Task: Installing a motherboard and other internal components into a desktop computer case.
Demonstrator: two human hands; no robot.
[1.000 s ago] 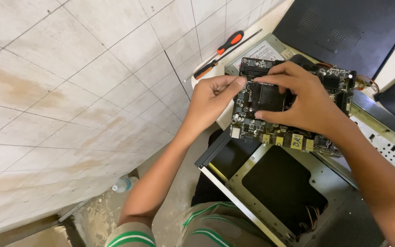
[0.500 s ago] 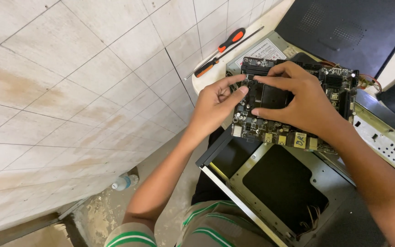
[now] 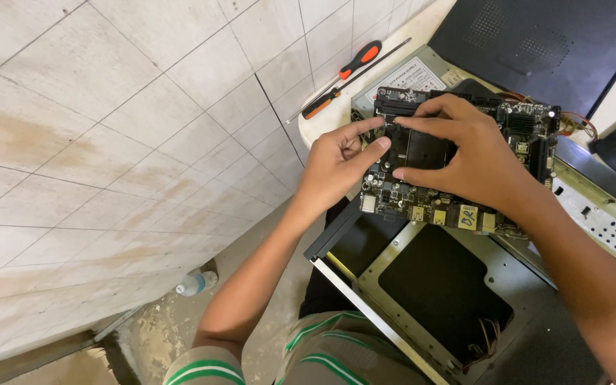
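Note:
A dark computer motherboard point(image 3: 518, 135) is held above an open metal computer case point(image 3: 393, 285). My left hand point(image 3: 336, 167) grips the board's left edge, its fingers touching the black square part point(image 3: 418, 146) in the board's middle. From the right, my right hand point(image 3: 465, 153) lies over the board, fingers curled on that same black part. Yellow-labelled ports line the board's near edge.
Two orange-handled screwdrivers point(image 3: 344, 78) lie on a white ledge by the tiled wall point(image 3: 144, 128). A grey power supply point(image 3: 408, 75) sits behind the board, a black panel point(image 3: 550, 43) beyond it. A plastic bottle point(image 3: 194, 284) lies on the floor. Loose wires hang inside the case.
Both hands and the motherboard have shifted slightly in the picture. The fingers keep working on the black central part.

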